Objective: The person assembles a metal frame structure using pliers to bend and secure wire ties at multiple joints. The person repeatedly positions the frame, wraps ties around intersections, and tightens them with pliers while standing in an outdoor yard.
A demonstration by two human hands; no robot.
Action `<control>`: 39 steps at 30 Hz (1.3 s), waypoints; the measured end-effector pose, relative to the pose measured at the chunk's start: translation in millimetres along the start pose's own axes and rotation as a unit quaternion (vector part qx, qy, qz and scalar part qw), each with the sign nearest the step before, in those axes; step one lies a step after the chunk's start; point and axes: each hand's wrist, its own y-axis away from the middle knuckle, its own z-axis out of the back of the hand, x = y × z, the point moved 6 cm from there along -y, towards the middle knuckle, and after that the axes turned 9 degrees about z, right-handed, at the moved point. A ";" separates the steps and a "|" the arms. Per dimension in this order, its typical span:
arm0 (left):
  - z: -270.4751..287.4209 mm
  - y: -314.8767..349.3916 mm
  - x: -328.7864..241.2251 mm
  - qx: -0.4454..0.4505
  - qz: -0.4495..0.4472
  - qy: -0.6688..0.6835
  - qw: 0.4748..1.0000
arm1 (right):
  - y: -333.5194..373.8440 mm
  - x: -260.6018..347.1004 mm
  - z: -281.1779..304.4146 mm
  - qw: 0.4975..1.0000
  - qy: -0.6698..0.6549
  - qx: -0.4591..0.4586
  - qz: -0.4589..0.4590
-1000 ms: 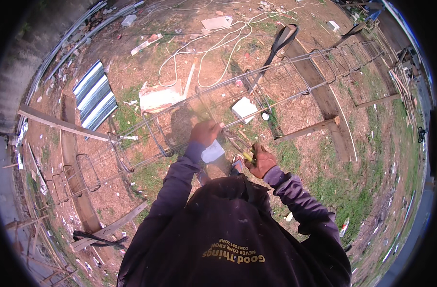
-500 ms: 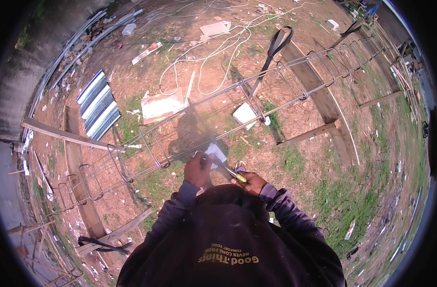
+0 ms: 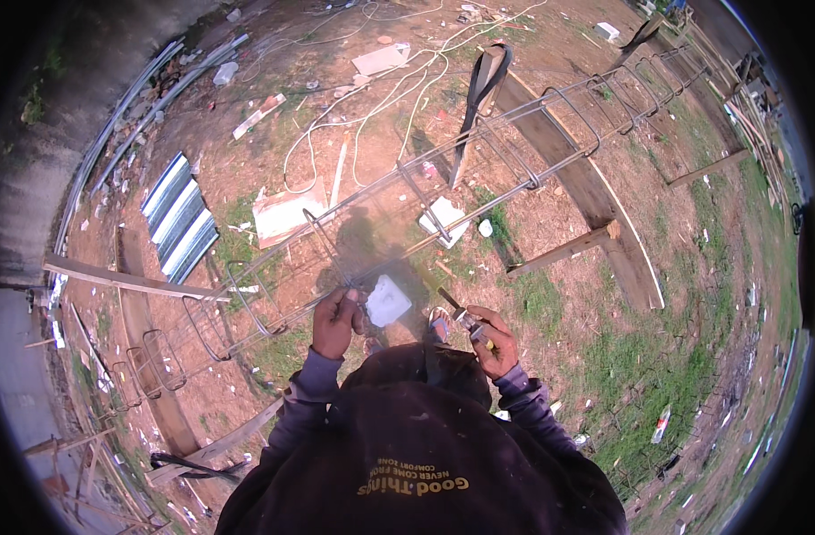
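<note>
My left hand point(image 3: 336, 323) is closed at the near long bar of a rebar cage point(image 3: 488, 212). Its fingers pinch where a bent stirrup point(image 3: 325, 242) meets that bar; any wire between them is too small to make out. To the right, my right hand point(image 3: 494, 346) is wrapped around a pliers-like hand tool point(image 3: 461, 316). The tool has metal and yellow parts and points up and left, apart from the cage; its far end is blurred. Between my hands, below the cage, lies a torn white piece point(image 3: 388, 300) near my feet.
Wooden boards point(image 3: 595, 192) and stakes prop the cage, with black straps point(image 3: 484, 89) looped over some. Beyond it lie a corrugated metal sheet point(image 3: 179, 218), a pale flat board point(image 3: 287, 214), a white block point(image 3: 443, 220) and a trailing cable point(image 3: 418, 82). A plastic bottle point(image 3: 661, 424) rests on the grass.
My right hand has drawn away to the right with the tool, leaving my left hand. The tool's tip now points away from the cage joint. The whole view has shifted slightly.
</note>
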 end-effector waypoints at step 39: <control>-128.2 -181.8 -18.0 0.026 0.012 -0.036 0.999 | -111.0 -180.2 31.6 0.968 -0.089 -0.126 -0.197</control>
